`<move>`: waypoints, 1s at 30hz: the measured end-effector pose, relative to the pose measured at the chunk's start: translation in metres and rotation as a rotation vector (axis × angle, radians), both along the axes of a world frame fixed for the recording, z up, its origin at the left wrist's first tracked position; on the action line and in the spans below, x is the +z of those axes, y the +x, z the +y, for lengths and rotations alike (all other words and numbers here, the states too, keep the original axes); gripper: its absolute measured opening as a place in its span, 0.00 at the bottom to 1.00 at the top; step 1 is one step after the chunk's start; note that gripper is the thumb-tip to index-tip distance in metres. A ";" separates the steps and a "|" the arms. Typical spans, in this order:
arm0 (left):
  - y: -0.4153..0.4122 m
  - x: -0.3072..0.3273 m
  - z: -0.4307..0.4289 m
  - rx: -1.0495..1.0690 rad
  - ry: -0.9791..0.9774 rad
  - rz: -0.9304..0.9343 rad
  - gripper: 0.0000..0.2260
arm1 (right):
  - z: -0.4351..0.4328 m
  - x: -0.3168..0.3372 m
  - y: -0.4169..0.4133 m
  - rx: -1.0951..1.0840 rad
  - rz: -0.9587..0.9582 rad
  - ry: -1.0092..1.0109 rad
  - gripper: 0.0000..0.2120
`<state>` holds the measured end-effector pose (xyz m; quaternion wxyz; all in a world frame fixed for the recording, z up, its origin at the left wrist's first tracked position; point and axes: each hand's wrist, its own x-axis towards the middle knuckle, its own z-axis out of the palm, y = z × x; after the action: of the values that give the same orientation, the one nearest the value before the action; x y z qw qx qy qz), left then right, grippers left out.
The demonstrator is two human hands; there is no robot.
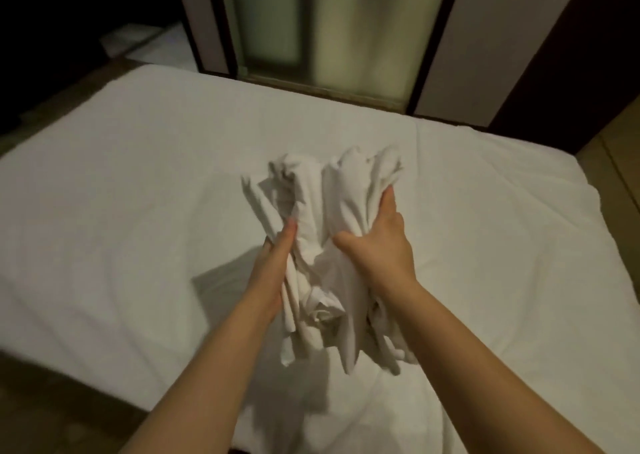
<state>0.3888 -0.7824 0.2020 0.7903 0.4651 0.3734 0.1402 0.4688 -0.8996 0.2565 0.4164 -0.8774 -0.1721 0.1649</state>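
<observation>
Nearest the camera, two bare forearms reach out over the near edge of the bed [138, 176], which is covered by a smooth white sheet and fills most of the view. A strip of tan floor [52, 401] shows at the bed's near left.

Between the forearms hangs the white cloth [322, 207], a crumpled bundle gathered into long folds. It is held up over the middle of the bed, its lower ends dangling toward the sheet and casting a shadow to the left. Whether those ends touch the sheet cannot be told.

The left hand [277, 263] grips the bundle's left side. Its thumb lies straight up along the front folds, and its other fingers are hidden behind the fabric. The right hand [379, 245] grips the right side, thumb pressed into the middle of the bundle and fingers [388, 199] curled tightly round the outer fold. The two hands are near each other, with a ridge of cloth between them.

Beyond the bed's far edge stands a frosted glass door [346, 20] in a dark frame, with a pale wall panel [485, 38] to its right. In the dark far left corner lies something white [145, 41], too blurred to identify.
</observation>
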 end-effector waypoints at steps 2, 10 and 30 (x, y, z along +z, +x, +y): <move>-0.017 0.014 0.030 -0.003 0.107 -0.015 0.29 | 0.023 0.002 -0.021 -0.024 0.038 0.071 0.47; -0.153 0.039 0.180 -0.017 0.458 0.039 0.42 | 0.174 0.036 -0.139 0.086 -0.090 0.198 0.47; -0.408 0.085 0.584 0.443 0.512 0.139 0.26 | 0.640 0.051 -0.349 0.600 0.076 0.384 0.51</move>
<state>-0.0196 -0.1983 0.2871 0.5711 0.5643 0.4709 0.3657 0.1200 -0.2599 0.3075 0.5128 -0.6867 -0.4345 0.2771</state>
